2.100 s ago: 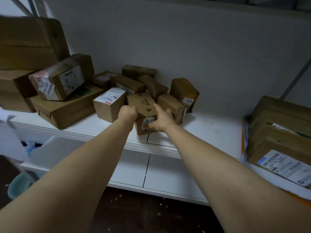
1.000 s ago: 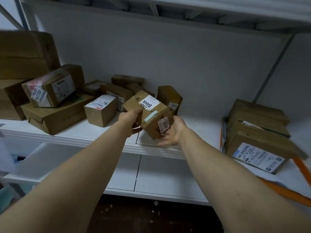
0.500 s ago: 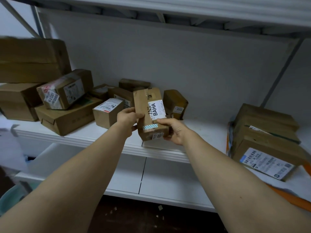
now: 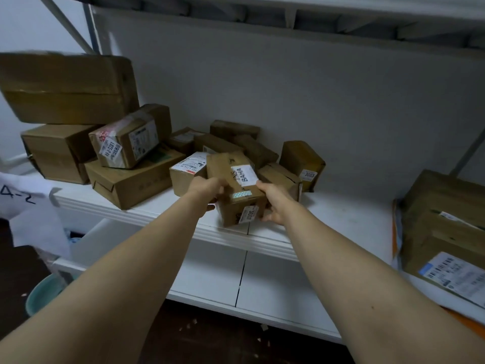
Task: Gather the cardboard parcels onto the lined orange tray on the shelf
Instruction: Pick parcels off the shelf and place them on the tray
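A small cardboard parcel (image 4: 236, 187) with a white label reading BAHA is held between both hands at the front edge of the white shelf (image 4: 341, 219). It is tilted, with one corner turned toward the camera. Whether its underside touches the shelf cannot be told. The left hand (image 4: 207, 189) is closed on the parcel's left side, with the fingers curled round the edge. The right side is gripped by the right hand (image 4: 274, 199), with the thumb laid on the top face next to the label.

Just to the left of the held parcel, partly hidden by the left hand, a labelled box (image 4: 185, 172) is seen. Just to the right of it, behind the right hand, a brown box (image 4: 282, 177) is lying, and beyond that a box tagged 3003 (image 4: 301, 158) is leaned toward the wall. Behind the held parcel several small boxes (image 4: 236, 137) are piled. Further to the left of it larger boxes (image 4: 78, 101) are stacked, and a taped box (image 4: 131, 137) is rested on a flat carton (image 4: 131, 179).

Well to the right of the held parcel the orange tray (image 4: 469, 324) is placed on the same shelf. It is lined with white paper (image 4: 425, 295), and large cartons (image 4: 443, 222) are already stacked on it. Far to the left of the held parcel and lower, a paper sheet marked 4-2 (image 4: 26, 203) is hung.
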